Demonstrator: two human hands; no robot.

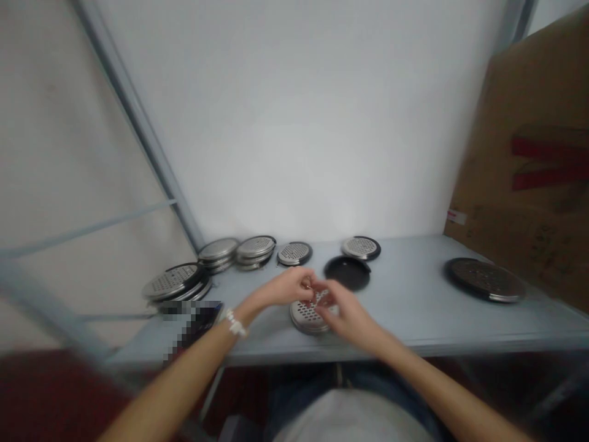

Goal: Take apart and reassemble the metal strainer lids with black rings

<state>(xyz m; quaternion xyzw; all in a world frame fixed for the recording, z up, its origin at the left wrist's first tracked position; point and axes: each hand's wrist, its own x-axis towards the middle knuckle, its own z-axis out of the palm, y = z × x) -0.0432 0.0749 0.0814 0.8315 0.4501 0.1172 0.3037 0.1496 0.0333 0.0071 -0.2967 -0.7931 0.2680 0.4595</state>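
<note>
A round metal disc with rows of holes [307, 317] lies near the front edge of the grey table, below both hands. Above its left side is my left hand [294, 285], fingers curled together around something too small to make out. My right hand [338, 307] meets it from the right, thumb and fingers bent over the disc; its fingertips are blurred, and what they hold, if anything, cannot be made out. Just behind the hands sits a black round dish [347, 274].
Stacks of round discs [172, 282] stand at the left, with more [255, 247] along the back. Single perforated discs [294, 253] [361, 247] lie near the wall. A dark-rimmed disc [483, 279] is at the right, before a large cardboard box [529, 233].
</note>
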